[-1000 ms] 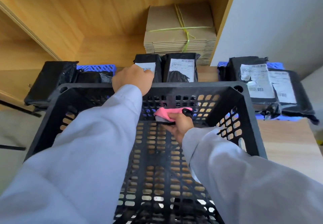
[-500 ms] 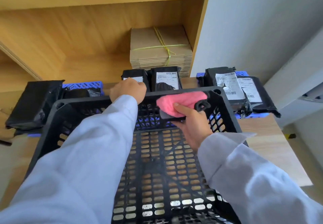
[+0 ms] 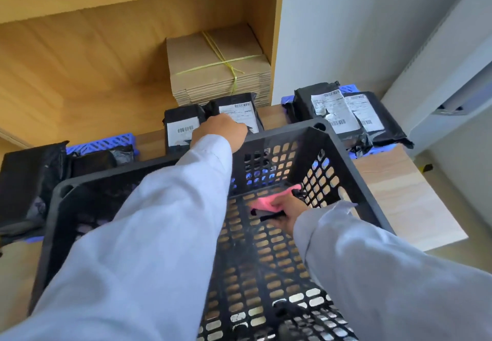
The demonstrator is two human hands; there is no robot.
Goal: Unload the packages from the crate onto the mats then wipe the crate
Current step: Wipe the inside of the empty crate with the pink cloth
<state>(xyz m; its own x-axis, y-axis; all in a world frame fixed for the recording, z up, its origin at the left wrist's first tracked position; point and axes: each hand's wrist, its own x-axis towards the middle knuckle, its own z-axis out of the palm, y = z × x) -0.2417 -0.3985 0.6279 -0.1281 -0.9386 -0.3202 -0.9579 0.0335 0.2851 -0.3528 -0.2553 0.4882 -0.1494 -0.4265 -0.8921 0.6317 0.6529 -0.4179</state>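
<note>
Head view, only view available. Black perforated crate (image 3: 343, 181) sits on the wooden tabletop (image 3: 404, 207); all positions below are taken relative to the crate. Crate interior holds no packages; only the right hand and its cloth are inside. Left hand (image 3: 219, 134) lies over the far rim of the crate, fingers curled down over the rim edge, gripping it; fingertips are hidden behind the rim. Right hand (image 3: 286, 211) is inside the crate, low down at the far right corner where floor meets wall, fingers closed around a pink cloth (image 3: 267, 202) with a dark part under it; cloth is pressed against the crate floor. Both forearms are in pale blue sleeves (image 3: 149, 247). Just beyond the crate's far rim, two black packages with white barcode labels (image 3: 183, 127) stand side by side, partly covered by the left hand. Beyond the far right corner, two more labelled black packages (image 3: 343, 111) lie on a blue mat (image 3: 372, 150). To the far left of the crate, dark unlabelled packages (image 3: 26, 181) rest on a second blue mat (image 3: 103, 142). Further back behind the crate, a bundle of flattened cardboard (image 3: 218, 66) tied with yellow string sits on a wooden shelf.
</note>
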